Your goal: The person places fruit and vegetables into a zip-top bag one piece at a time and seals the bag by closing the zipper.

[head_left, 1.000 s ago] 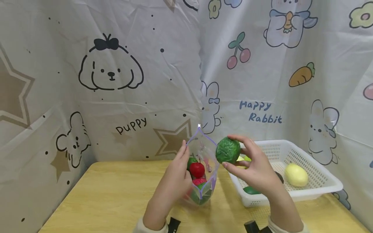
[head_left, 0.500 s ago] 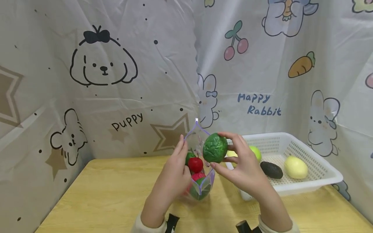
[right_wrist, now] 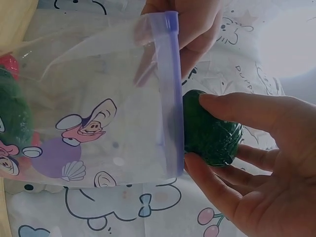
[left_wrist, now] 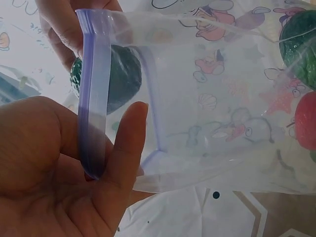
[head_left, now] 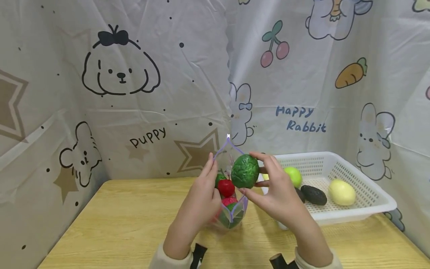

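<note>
My left hand (head_left: 201,200) grips the edge of a clear zip bag (right_wrist: 140,113) with a purple zip strip and cartoon prints. The bag's mouth gapes toward me. Inside lie a red cherry-like fruit (head_left: 226,188), another red piece (head_left: 229,201) and green round ones, partly hidden by the hand. With thumb and fingers my right hand (head_left: 282,192) holds a wrinkled green toy cabbage (head_left: 245,172) at the mouth's right side. In the right wrist view the cabbage sits against the purple strip, its near part behind the bag's edge.
To the right stands a white perforated basket (head_left: 356,216). In it are a light green round fruit (head_left: 293,176), dark avocado-like pieces (head_left: 314,195) and a pale yellow oval one (head_left: 342,192). A printed cloth (head_left: 188,93) rises behind the wooden table (head_left: 111,220).
My right hand has carried the cabbage leftward from beside the basket to the bag's mouth. The left hand keeps its grip on the bag. The head view has shifted slightly.
</note>
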A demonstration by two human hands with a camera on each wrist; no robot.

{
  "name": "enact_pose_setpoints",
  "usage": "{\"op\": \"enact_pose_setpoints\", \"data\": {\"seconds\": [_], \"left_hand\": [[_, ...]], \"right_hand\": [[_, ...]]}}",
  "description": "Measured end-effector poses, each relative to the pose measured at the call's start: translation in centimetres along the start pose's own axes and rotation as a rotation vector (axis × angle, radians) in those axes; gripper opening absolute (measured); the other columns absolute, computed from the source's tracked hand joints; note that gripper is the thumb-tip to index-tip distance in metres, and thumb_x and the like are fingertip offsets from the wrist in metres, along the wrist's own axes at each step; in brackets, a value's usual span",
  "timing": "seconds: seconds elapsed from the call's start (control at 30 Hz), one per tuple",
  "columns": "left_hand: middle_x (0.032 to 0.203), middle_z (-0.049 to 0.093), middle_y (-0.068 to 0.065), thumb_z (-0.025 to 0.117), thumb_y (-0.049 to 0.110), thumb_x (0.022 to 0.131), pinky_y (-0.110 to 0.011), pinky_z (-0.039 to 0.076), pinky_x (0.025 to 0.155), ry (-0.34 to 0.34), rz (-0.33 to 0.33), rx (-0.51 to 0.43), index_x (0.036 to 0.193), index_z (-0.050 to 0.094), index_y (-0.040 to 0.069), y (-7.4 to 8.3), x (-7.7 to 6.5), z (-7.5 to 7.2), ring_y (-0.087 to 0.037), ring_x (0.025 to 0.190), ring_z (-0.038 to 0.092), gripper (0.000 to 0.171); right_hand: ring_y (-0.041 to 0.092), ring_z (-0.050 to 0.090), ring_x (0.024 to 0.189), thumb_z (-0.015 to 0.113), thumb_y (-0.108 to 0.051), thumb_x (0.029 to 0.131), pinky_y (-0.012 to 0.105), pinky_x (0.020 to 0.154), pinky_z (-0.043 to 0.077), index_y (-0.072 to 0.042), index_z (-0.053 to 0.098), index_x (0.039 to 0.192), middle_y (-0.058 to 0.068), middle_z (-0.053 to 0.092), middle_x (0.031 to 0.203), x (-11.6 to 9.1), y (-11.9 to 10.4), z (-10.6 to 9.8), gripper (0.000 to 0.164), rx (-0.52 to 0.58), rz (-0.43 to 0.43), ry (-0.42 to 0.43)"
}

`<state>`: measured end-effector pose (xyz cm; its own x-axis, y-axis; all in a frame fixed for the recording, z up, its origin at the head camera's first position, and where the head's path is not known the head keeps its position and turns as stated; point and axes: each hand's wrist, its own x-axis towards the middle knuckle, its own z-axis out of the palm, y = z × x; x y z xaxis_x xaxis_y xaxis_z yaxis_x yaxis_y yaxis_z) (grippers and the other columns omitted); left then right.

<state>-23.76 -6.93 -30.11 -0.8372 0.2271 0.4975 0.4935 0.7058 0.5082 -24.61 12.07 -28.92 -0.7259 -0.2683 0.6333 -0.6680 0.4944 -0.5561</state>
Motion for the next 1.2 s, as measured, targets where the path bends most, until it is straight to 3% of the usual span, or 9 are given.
{"op": "enact_pose_setpoints", "data": {"seconds": [0.2, 0.33, 0.4, 0.63, 0.73, 0.83, 1.0, 1.1, 1.2], "left_hand": [[0.158, 0.012, -0.013, 0.046, -0.011, 0.080, -0.020, 0.049, 0.055, -0.008, -0.008, -0.010, 0.143, 0.027, -0.003, 0.2, -0.1, 0.0, -0.024, 0.132, 0.033, 0.067], [0.158, 0.011, -0.012, 0.046, -0.011, 0.081, -0.023, 0.054, 0.068, -0.016, -0.012, -0.020, 0.144, 0.026, -0.003, 0.3, -0.1, 0.2, -0.025, 0.133, 0.030, 0.067], [0.158, 0.010, -0.012, 0.046, -0.011, 0.080, -0.024, 0.055, 0.067, -0.017, -0.014, -0.015, 0.144, 0.026, -0.003, 0.3, -0.1, 0.2, -0.024, 0.133, 0.031, 0.067], [0.159, 0.012, -0.011, 0.047, -0.011, 0.079, -0.017, 0.039, 0.046, -0.011, -0.015, 0.005, 0.144, 0.027, -0.002, 0.4, -0.1, 0.0, -0.020, 0.127, 0.040, 0.069], [0.159, 0.011, -0.011, 0.047, -0.012, 0.078, -0.015, 0.033, 0.044, -0.011, -0.028, -0.003, 0.145, 0.026, -0.001, 0.4, 0.0, -0.1, -0.018, 0.107, 0.054, 0.070], [0.159, 0.011, -0.010, 0.047, -0.013, 0.078, -0.015, 0.031, 0.043, -0.013, -0.043, -0.006, 0.145, 0.027, -0.001, 0.4, 0.0, -0.1, -0.018, 0.103, 0.055, 0.071], [0.159, 0.012, -0.011, 0.047, -0.013, 0.078, -0.015, 0.031, 0.043, -0.006, -0.040, 0.008, 0.144, 0.028, -0.002, 0.3, 0.1, -0.1, -0.021, 0.122, 0.046, 0.070], [0.158, 0.013, -0.012, 0.047, -0.012, 0.078, -0.015, 0.031, 0.043, -0.003, -0.033, 0.008, 0.144, 0.027, -0.003, 0.2, 0.1, 0.1, -0.020, 0.119, 0.048, 0.070], [0.158, 0.013, -0.013, 0.046, -0.012, 0.078, -0.015, 0.031, 0.042, 0.001, -0.025, 0.008, 0.144, 0.027, -0.003, 0.2, 0.1, 0.1, -0.020, 0.114, 0.050, 0.069]], "right_hand": [[0.023, 0.059, 0.102, 0.080, -0.011, 0.066, 0.025, 0.067, 0.059, -0.012, 0.042, 0.135, 0.011, 0.050, 0.123, 0.1, 0.0, 0.5, 0.079, 0.007, 0.001, 0.003], [0.023, 0.059, 0.105, 0.078, -0.008, 0.069, 0.029, 0.070, 0.060, -0.014, 0.043, 0.135, 0.013, 0.047, 0.128, 0.0, 0.0, 0.4, 0.074, 0.026, 0.017, 0.001], [0.024, 0.059, 0.105, 0.076, -0.006, 0.071, 0.032, 0.070, 0.060, -0.014, 0.044, 0.134, 0.013, 0.046, 0.129, 0.0, 0.0, 0.4, 0.071, 0.030, 0.012, 0.000], [0.025, 0.060, 0.103, 0.068, -0.011, 0.081, 0.035, 0.068, 0.061, -0.009, 0.053, 0.124, 0.013, 0.050, 0.127, 0.1, 0.1, -0.6, 0.046, -0.028, -0.030, 0.038], [0.024, 0.060, 0.104, 0.063, -0.017, 0.086, 0.037, 0.069, 0.061, -0.010, 0.055, 0.122, 0.012, 0.051, 0.126, -0.1, 0.3, -1.8, 0.038, -0.071, -0.009, 0.051], [0.027, 0.060, 0.104, 0.059, -0.021, 0.089, 0.045, 0.073, 0.060, -0.010, 0.055, 0.122, 0.013, 0.053, 0.125, -0.3, 0.9, -3.4, 0.035, -0.142, 0.033, 0.045], [0.034, 0.059, 0.102, 0.054, -0.027, 0.092, 0.055, 0.080, 0.054, -0.006, 0.055, 0.120, 0.017, 0.057, 0.121, -1.1, 2.6, -6.1, 0.035, -0.281, 0.127, -0.086], [0.035, 0.060, 0.099, 0.051, -0.032, 0.093, 0.056, 0.081, 0.053, -0.003, 0.055, 0.119, 0.021, 0.061, 0.117, -1.6, 3.8, -7.4, 0.039, -0.331, 0.211, -0.192], [0.037, 0.062, 0.097, 0.048, -0.037, 0.094, 0.056, 0.080, 0.054, -0.001, 0.054, 0.120, 0.025, 0.063, 0.114, -1.8, 4.7, -8.2, 0.045, -0.366, 0.288, -0.236]]}}
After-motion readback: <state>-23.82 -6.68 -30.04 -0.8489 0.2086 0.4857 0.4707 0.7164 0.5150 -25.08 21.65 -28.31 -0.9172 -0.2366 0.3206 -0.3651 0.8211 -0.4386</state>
